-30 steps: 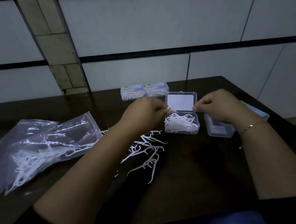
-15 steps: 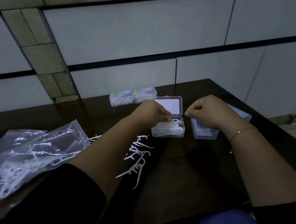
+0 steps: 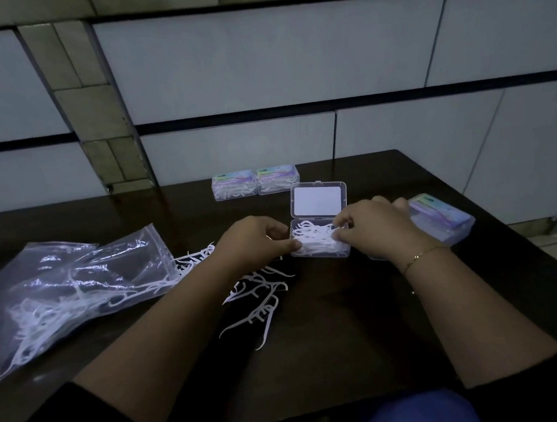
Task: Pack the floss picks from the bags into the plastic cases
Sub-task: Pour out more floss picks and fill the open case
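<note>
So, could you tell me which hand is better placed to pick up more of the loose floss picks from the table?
Left, probably. The left hand sits at the open case's left edge, directly above the loose floss picks. The right hand is on the case's far side from them.

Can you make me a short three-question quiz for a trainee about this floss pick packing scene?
1. True or false: the open case between the hands already holds floss picks.
2. How many closed, filled cases stand side by side at the far edge of the table?
3. Where does the bag lie? A) left of the left hand B) behind the open case C) under the right hand

Key: 1 true, white picks fill its lower half. 2 two. 3 A. Loose picks lie between the bag and the open case.
</note>
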